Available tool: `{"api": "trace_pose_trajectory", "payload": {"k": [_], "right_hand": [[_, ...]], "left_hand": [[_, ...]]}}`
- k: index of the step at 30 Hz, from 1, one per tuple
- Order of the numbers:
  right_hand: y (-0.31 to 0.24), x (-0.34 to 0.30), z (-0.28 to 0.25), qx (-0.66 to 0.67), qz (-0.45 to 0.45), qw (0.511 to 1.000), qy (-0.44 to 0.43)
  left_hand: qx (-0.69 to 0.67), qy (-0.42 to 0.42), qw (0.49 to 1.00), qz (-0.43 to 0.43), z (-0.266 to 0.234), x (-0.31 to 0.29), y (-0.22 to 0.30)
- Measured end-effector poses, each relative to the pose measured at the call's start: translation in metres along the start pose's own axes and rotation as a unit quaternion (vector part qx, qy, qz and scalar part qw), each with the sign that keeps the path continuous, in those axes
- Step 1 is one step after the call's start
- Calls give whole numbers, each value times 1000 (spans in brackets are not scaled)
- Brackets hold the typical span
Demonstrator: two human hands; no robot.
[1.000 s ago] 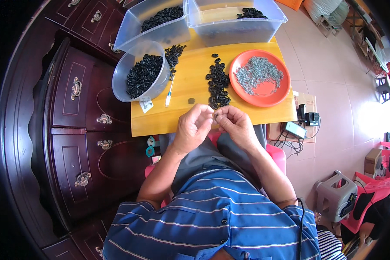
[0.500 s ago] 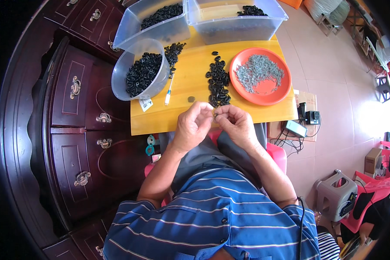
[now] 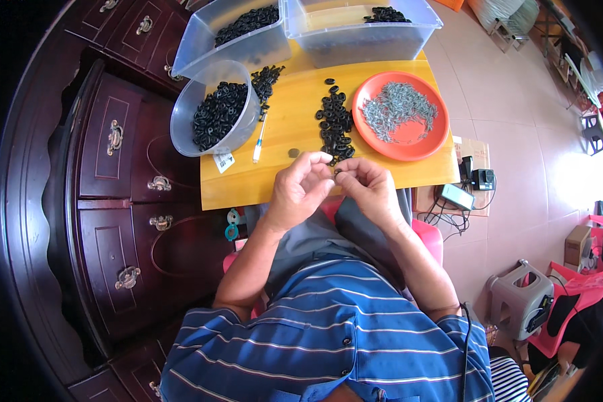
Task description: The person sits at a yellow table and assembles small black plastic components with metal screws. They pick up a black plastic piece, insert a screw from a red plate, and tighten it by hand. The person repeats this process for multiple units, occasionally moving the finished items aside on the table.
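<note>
Over the table's near edge, my left hand [image 3: 303,189] and my right hand [image 3: 371,189] meet almost fingertip to fingertip. A small dark piece [image 3: 338,172] is pinched between my right thumb and forefinger; its exact kind is too small to tell. The left thumb and fingers are curled close beside it, and whatever they hold is hidden. Just beyond my fingers lies a strip of loose black oval parts [image 3: 335,122]. To its right, a round red-orange plate [image 3: 436,144] holds a heap of small grey metal pins.
At the left stand a round clear tub [image 3: 242,137] of black parts and a small black pile [image 3: 266,82]. A white pen-like tool [image 3: 257,149] and a round brownish disc [image 3: 293,153] lie nearby. Two clear bins [image 3: 238,50] [image 3: 362,52] line the table's far side.
Both hands stay together near the table edge. My right fingertips have shifted slightly right, still pinching the small dark piece, and the gap between the hands is a little wider.
</note>
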State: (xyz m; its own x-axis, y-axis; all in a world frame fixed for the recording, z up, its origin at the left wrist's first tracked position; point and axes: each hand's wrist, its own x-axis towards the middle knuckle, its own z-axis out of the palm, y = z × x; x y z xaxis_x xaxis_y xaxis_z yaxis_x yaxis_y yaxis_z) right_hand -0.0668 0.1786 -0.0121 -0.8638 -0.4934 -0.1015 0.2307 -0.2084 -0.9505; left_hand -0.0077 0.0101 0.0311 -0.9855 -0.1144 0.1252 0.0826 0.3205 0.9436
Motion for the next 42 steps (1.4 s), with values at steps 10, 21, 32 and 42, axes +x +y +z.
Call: {"api": "trace_pose_trajectory", "payload": {"k": [10,21,32,42], "right_hand": [[-11,5,-10,201,27,976,75],[-9,4,-10,203,34,977,62],[-6,4,-9,198,34,978,55],[-2,5,-5,248,39,964,82]], "left_hand": [[303,25,948,97,-5,12,-22],[368,25,924,99,-3,13,-26],[246,40,965,79,2,5,-25],[127,-75,984,100,10,1,11]]}}
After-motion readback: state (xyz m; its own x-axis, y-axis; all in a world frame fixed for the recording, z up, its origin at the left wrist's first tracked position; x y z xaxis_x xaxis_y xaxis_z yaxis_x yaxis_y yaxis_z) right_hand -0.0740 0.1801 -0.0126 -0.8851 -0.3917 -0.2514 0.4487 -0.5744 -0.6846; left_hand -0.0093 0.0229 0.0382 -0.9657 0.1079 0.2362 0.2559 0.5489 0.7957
